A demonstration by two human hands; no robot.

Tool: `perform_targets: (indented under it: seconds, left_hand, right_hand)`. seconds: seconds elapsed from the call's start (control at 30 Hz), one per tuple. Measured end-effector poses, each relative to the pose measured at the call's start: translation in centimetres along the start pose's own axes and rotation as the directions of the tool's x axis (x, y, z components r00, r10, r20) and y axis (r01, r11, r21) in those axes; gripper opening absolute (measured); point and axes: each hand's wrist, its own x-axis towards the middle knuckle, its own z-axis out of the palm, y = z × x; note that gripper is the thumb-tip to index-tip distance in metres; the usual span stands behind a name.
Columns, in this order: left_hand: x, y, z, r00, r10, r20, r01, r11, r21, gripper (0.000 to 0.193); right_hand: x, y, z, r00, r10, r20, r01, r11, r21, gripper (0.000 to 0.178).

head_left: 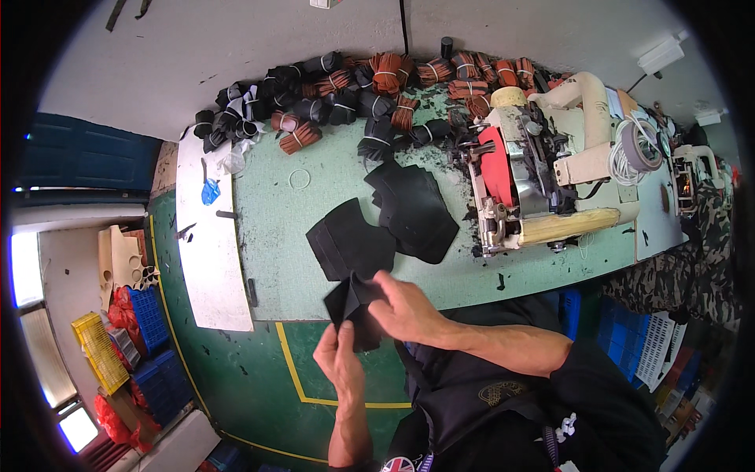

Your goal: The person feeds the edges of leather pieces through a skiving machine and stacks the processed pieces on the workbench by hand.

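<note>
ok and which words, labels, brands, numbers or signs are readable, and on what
No text is legible.
Gold emblem on black clothing: too small to read.
Round badge at the lower edge: flag-like pattern, no readable words.
Held black piece: no visible lettering.

Left fingers (345,337) pinched, right fingers (385,284) curled nearby, forearms (503,346) bare
</note>
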Motion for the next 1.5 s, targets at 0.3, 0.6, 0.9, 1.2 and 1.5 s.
perform_targets:
  seconds: [0.3,0.6,0.9,1.2,1.5]
  left_hand:
    - [6.6,3.7,0.3,0.996,0.054,-0.074,-0.082,0.882,-0.464,0.023]
    - [9.4,0.8,7.4,0.900,0.435,0.035,-0.273,0.499,0.822,0.078]
    - [11.7,0.1,5.6,0.916,0.396,0.069,-0.293,0.539,0.790,0.082]
    - [11.0,0.5,5.4,0.915,0.400,0.053,-0.288,0.557,0.779,0.082]
    - [1.1,9.9,5.4,0.760,0.386,0.523,-0.034,0.827,-0.561,0.097]
  right_hand:
    - [6.6,2.4,-9.7,0.861,0.097,-0.499,-0.187,0.973,-0.134,0.036]
    - [8.2,3.0,-9.0,0.930,0.114,-0.349,-0.344,0.606,-0.718,0.067]
    - [11.1,3.0,-8.9,0.873,0.352,-0.339,-0.483,0.722,-0.495,0.059]
    - [10.4,3.8,-8.3,0.912,0.244,-0.330,-0.350,0.883,-0.314,0.038]
    - [-3.8,-2.7,-15.6,0.905,0.060,0.422,-0.422,0.260,0.869,0.060]
